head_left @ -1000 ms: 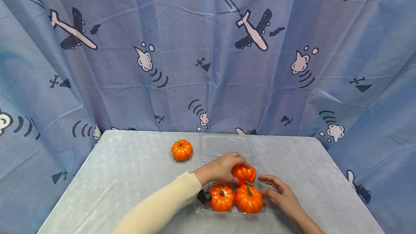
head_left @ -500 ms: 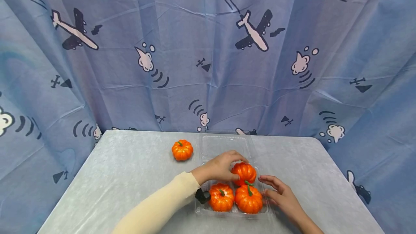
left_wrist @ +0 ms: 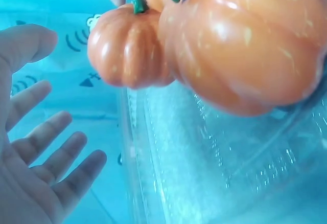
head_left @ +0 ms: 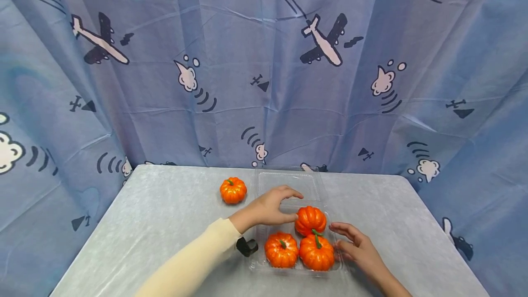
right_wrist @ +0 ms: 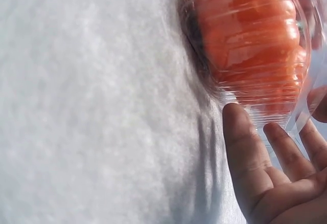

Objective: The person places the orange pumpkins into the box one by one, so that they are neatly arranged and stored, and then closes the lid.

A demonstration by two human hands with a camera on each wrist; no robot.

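A clear plastic clamshell container (head_left: 261, 267) lies unfolded on the table, its lid (head_left: 288, 186) spread toward the back. Three orange toy pumpkins sit in its base: one at front left (head_left: 281, 250), one at front right (head_left: 316, 253) and one at back right (head_left: 310, 221). My left hand (head_left: 268, 207) hovers over the base's back left area, fingers spread and holding nothing, thumb close beside the back right pumpkin. My right hand (right_wrist: 286, 183) rests its loosely extended fingertips against the container's right wall. In the left wrist view, the left palm (left_wrist: 28, 188) faces the pumpkins.
Another small orange pumpkin (head_left: 233, 190) stands on the grey-white table (head_left: 173, 223), left of the lid. Behind the table hangs a blue curtain (head_left: 231, 81) printed with planes. A black wrist strap (head_left: 246, 246) is around the left wrist.
My left hand has let go of the back right pumpkin and drawn away to the left, its fingers opening. That pumpkin stays in the container. The right hand keeps its place.
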